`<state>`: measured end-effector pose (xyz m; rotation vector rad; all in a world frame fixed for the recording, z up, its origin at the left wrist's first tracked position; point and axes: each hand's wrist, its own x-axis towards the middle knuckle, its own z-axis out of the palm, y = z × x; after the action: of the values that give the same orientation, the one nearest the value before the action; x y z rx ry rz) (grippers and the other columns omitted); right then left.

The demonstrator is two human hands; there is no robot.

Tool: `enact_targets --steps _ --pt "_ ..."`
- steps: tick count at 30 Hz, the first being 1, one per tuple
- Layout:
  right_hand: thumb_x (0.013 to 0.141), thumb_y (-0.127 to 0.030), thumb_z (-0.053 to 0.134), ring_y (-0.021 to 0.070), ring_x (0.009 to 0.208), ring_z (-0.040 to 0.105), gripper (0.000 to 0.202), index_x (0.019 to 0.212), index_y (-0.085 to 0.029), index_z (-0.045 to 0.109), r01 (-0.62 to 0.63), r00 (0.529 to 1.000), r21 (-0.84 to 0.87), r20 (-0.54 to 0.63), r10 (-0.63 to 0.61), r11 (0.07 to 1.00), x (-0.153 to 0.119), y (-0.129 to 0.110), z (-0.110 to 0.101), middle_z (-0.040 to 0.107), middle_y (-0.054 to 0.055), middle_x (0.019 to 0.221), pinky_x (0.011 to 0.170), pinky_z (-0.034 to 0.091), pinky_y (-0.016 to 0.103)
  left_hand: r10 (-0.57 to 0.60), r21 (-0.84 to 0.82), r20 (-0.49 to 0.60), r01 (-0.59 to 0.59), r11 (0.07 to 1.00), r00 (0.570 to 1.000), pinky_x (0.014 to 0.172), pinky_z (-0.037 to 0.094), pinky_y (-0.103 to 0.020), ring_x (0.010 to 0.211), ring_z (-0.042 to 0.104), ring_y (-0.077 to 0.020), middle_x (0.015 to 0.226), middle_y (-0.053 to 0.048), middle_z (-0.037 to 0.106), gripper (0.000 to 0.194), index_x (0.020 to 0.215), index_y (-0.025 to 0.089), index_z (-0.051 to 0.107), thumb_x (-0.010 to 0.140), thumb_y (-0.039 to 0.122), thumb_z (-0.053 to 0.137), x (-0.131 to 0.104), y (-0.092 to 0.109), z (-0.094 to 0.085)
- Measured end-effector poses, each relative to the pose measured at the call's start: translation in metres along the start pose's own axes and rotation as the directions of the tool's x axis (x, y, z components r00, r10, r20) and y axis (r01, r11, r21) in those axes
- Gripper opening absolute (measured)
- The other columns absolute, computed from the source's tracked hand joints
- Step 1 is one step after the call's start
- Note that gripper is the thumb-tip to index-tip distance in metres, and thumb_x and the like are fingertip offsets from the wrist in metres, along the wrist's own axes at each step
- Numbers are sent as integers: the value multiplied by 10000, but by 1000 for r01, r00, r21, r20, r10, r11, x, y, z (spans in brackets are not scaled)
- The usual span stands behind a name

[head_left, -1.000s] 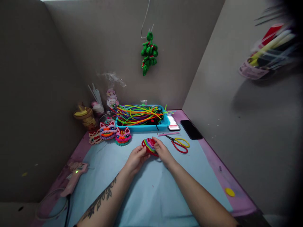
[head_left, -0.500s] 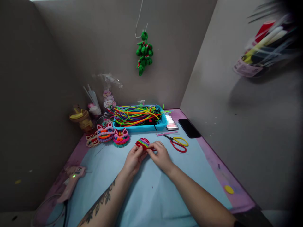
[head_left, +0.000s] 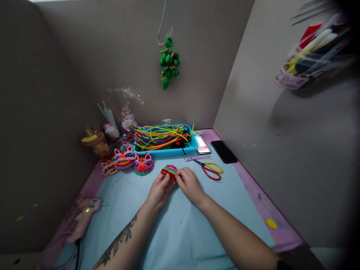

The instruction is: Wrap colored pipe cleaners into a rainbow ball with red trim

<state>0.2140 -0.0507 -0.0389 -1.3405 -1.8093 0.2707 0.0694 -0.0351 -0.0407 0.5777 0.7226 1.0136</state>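
A small rounded piece of fuzzy pipe cleaners [head_left: 169, 170], red with a rainbow band and pink on top, is held up over the blue cloth. My left hand [head_left: 159, 188] grips its lower left side, thumb in front. At its right edge my right hand [head_left: 189, 181] is closed in a pinch; the fingertips hide what exactly they hold there. To the left sit finished-looking pipe-cleaner animal heads, one pink with teal [head_left: 143, 164] and one pink with purple [head_left: 124, 157]. Scissors [head_left: 210, 169] with a red and a yellow handle lie right of my right hand.
Behind my hands a blue tray [head_left: 168, 153] holds many coloured pipe cleaners [head_left: 160, 137]. A black phone [head_left: 224, 152] lies at the right edge. A pink glue gun [head_left: 84, 221] with a lit green light rests on the left. Grey walls enclose the table; a pen cup [head_left: 292, 78] hangs right.
My right fingers have shifted slightly at the right edge of the pipe-cleaner piece. The left hand keeps its hold. The whole view has moved a little.
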Motion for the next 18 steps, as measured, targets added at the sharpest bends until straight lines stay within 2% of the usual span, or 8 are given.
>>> enact_targets --steps 6,14,18 --pt "846 -120 488 208 781 520 127 755 -201 524 -3 1000 -25 2 3 1000 0 -1 3 583 40 757 735 411 329 38 19 61 -40 999 997 910 454 -296 922 647 -173 976 -65 704 384 987 159 653 637 192 806 1 -3 0" --pt "851 -143 494 212 776 523 121 751 -201 529 11 1000 -53 -7 -11 999 -2 -5 6 584 43 756 723 416 334 92 53 -19 -91 994 996 779 485 -254 768 653 -146 843 -59 716 347 882 131 656 589 189 831 2 -6 4" --pt "848 -142 499 214 795 544 88 797 -196 547 -13 999 24 -46 14 1000 -2 -3 6 595 50 780 734 437 338 76 22 -52 -75 997 996 780 496 -260 754 660 -147 814 -60 714 323 831 123 641 581 186 835 3 -5 2"
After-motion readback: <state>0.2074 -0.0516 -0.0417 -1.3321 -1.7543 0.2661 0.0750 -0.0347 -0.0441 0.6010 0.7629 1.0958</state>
